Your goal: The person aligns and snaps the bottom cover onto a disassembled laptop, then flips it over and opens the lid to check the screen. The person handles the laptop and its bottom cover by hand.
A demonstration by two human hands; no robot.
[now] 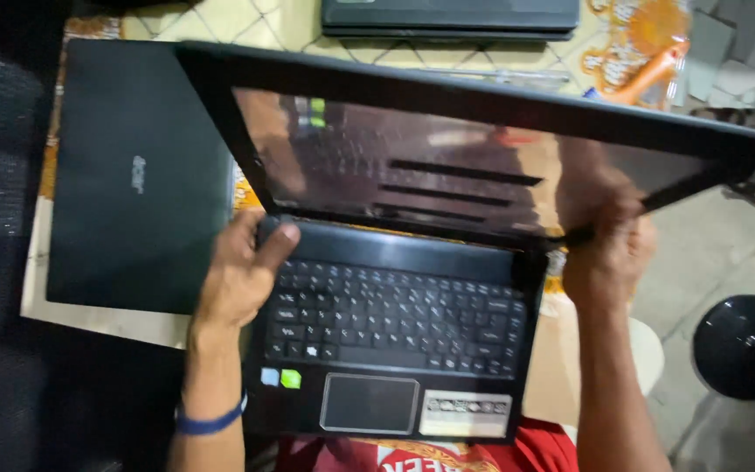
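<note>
Black laptop (pixel 395 341) open; left hand (pixel 239 278) pins base at hinge, right hand (pixel 609 249) grips screen panel (pixel 412 166) corner. Step: panel separation, judged. Next: steady, even pull.

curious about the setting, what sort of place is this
Probably a small laptop repair bench: an open laptop with its screen coming away, two more closed laptops on the table, and a screwdriver.

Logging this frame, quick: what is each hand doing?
Left hand: closed on the laptop base by the hinge.
Right hand: closed on the screen corner.
</note>
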